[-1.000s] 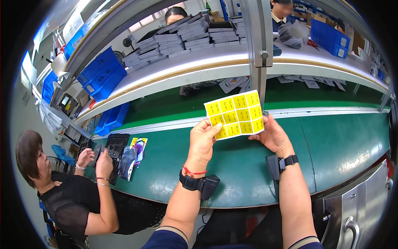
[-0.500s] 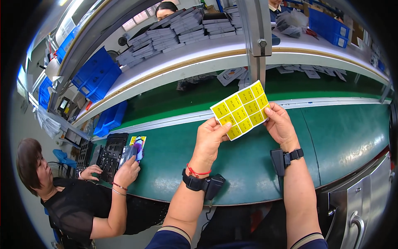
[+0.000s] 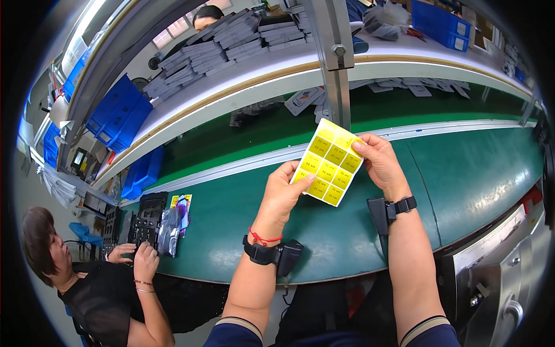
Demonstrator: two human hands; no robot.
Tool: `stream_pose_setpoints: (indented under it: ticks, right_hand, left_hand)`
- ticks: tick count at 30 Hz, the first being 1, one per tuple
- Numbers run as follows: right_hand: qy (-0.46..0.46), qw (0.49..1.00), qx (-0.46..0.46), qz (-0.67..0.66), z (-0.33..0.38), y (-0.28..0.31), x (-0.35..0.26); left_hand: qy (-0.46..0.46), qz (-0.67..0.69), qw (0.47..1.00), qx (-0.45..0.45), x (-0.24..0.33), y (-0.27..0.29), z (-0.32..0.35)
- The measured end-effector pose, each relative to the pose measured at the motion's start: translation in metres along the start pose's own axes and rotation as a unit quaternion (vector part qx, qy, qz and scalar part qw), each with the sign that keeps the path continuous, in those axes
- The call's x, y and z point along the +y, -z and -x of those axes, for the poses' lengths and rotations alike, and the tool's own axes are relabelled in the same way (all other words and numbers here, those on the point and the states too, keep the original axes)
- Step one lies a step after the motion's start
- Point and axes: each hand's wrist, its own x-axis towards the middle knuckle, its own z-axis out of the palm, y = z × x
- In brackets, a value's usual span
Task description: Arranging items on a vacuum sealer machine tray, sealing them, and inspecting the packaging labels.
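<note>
A sheet of yellow square stickers [image 3: 328, 165] with white edges is held up above the green work surface [image 3: 347, 243], tilted toward me. My left hand [image 3: 283, 191] pinches its lower left edge, thumb lying on the front. At its upper right edge, my right hand [image 3: 378, 162] grips it between thumb and fingers. The fingers behind the sheet are partly hidden. Each wrist wears a black strap with a black device, and a red cord circles the left one.
To the left, a co-worker [image 3: 98, 289] handles a black tray [image 3: 148, 217] beside a clear plastic bag [image 3: 169, 231]. Above the bench runs a white shelf [image 3: 231, 87] bearing stacked grey pieces [image 3: 231, 37] and blue bins [image 3: 118, 115]. A metal post [image 3: 329, 63] stands ahead.
The sheet has turned to stand more upright, and my right hand's grip is now at its upper corner. The co-worker's hand has moved from the plastic bag to the black tray.
</note>
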Motion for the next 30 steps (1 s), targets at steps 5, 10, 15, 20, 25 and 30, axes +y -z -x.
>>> stream_pose_setpoints:
  ticks: [5, 10, 15, 20, 25, 30]
  right_hand:
    - [-0.036, 0.998, -0.018, 0.038, 0.001, 0.000, 0.005]
    - [-0.043, 0.998, -0.018, 0.051, 0.003, 0.002, 0.008]
    - [0.030, 0.984, -0.033, 0.174, -0.001, 0.009, 0.010]
    - [0.097, 0.954, 0.125, 0.254, 0.032, -0.003, -0.001]
    - [0.150, 0.885, 0.142, 0.417, 0.177, -0.047, -0.079]
    - [0.187, 0.563, 0.291, 0.751, 0.308, -0.057, -0.155]
  left_hand:
    - [0.005, 0.022, 1.000, -0.017, -0.002, 0.002, 0.001]
    - [0.020, 0.021, 0.999, -0.026, -0.008, 0.000, 0.001]
    - [0.024, 0.013, 1.000, -0.009, -0.022, -0.003, -0.013]
    - [0.032, -0.044, 0.998, 0.027, -0.032, 0.013, -0.023]
    - [0.036, -0.124, 0.991, 0.028, -0.035, 0.004, -0.025]
    - [0.014, -0.221, 0.974, 0.049, -0.056, 0.015, -0.027]
